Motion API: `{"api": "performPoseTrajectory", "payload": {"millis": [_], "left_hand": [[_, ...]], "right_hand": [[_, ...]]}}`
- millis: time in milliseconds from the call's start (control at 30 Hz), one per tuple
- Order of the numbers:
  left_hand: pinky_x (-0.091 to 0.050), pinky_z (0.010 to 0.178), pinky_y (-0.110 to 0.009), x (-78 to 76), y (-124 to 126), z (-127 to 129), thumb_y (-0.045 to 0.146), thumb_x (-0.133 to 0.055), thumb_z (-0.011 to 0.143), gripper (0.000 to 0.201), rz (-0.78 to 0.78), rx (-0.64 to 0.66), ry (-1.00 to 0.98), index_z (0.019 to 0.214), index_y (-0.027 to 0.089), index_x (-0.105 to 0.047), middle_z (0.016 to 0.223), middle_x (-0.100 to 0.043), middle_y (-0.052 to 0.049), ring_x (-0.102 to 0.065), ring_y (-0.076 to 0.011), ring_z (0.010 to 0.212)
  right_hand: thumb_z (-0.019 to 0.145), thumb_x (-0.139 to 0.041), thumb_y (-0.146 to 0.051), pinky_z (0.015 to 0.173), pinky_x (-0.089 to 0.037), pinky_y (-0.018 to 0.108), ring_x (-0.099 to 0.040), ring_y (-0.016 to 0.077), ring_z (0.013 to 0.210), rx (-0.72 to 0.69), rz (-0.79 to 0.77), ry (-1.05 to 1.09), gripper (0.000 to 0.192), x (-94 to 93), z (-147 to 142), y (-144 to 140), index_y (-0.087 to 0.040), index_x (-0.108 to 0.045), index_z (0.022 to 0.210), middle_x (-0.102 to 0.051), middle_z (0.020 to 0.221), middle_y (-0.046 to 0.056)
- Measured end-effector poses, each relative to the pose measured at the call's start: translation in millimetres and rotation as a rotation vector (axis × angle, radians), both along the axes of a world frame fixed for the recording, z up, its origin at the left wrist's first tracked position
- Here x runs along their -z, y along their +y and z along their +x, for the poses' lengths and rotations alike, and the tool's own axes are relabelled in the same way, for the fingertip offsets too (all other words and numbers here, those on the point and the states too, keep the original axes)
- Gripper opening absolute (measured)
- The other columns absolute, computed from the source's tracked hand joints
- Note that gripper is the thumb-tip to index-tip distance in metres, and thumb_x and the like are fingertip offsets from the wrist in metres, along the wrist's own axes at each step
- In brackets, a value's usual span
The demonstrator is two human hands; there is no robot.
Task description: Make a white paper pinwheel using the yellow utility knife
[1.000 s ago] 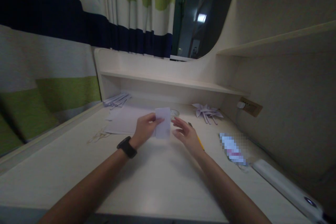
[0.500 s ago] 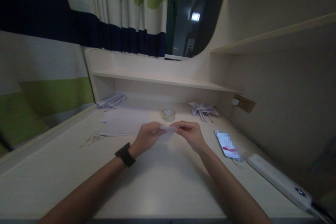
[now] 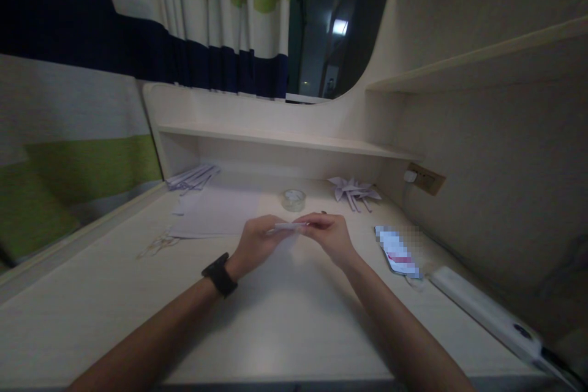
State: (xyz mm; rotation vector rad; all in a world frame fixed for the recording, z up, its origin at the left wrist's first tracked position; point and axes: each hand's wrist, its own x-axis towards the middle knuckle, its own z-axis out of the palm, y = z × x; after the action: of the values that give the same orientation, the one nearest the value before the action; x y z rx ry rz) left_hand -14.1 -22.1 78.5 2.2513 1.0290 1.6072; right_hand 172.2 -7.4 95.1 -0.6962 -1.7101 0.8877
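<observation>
Paper (image 3: 285, 226) bridges left hand (image 3: 258, 240) and right hand (image 3: 329, 236) (each grip clamped on one end).

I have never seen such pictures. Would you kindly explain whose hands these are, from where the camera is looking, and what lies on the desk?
There is no machine here: these are a person's own bare hands. The camera is worn on the head, looking forward and down.

The left hand, with a black watch on its wrist, and the right hand together pinch a small piece of white paper, seen nearly edge-on.

On the desk, from left to right, lie paper strips, larger white sheets, a roll of clear tape, folded-paper pinwheels, a smartphone and a long white device that I cannot identify.
</observation>
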Motion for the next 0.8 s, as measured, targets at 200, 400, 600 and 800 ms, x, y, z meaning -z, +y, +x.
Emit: {"api": "performPoseTrajectory", "payload": {"millis": [200,400,600,800], "left_hand": [[-0.047,0.063,-0.023,1.7,-0.2,-2.4,0.032,-0.063,0.082,0.014,0.072,-0.058,0.051,0.079,0.021,-0.071,0.075,-0.071,-0.001,-0.063,-0.0133,0.066],[-0.049,0.065,-0.025,0.5,-2.0,-0.5,0.031,-0.065,0.08,0.011,0.079,-0.074,0.043,0.083,0.023,-0.072,0.079,-0.073,-0.001,-0.066,-0.0151,0.069],[-0.048,0.06,-0.023,2.6,-2.4,2.8,0.032,-0.068,0.077,0.012,0.033,-0.089,-0.005,0.077,0.021,-0.072,0.073,-0.072,-0.001,-0.064,-0.0144,0.062],[-0.044,0.054,-0.023,2.9,-3.8,4.2,0.032,-0.068,0.076,0.015,-0.099,-0.101,0.028,0.072,0.017,-0.072,0.065,-0.07,0.0,-0.062,-0.0139,0.057]], "right_hand": [[0.068,-0.075,-0.033,0.071,-0.052,0.031,-0.065,0.0193,0.074,0.008,0.022,0.026,0.014,-1.7,-0.9,-1.6,-0.022,-0.075,0.078,-0.072,0.08,0.005],[0.066,-0.076,-0.031,0.068,-0.052,0.03,-0.065,0.019,0.071,0.028,0.02,0.052,0.012,-1.5,-2.4,-1.9,-0.022,-0.075,0.073,-0.072,0.077,0.004],[0.069,-0.074,-0.032,0.064,-0.05,0.029,-0.064,0.0182,0.067,0.091,0.037,0.023,0.013,4.2,-0.9,3.4,-0.021,-0.075,0.076,-0.072,0.075,0.005],[0.065,-0.076,-0.035,0.06,-0.049,0.028,-0.063,0.0174,0.062,0.186,-0.01,0.06,0.017,11.5,-2.8,9.3,-0.019,-0.074,0.07,-0.071,0.068,0.005]]}}
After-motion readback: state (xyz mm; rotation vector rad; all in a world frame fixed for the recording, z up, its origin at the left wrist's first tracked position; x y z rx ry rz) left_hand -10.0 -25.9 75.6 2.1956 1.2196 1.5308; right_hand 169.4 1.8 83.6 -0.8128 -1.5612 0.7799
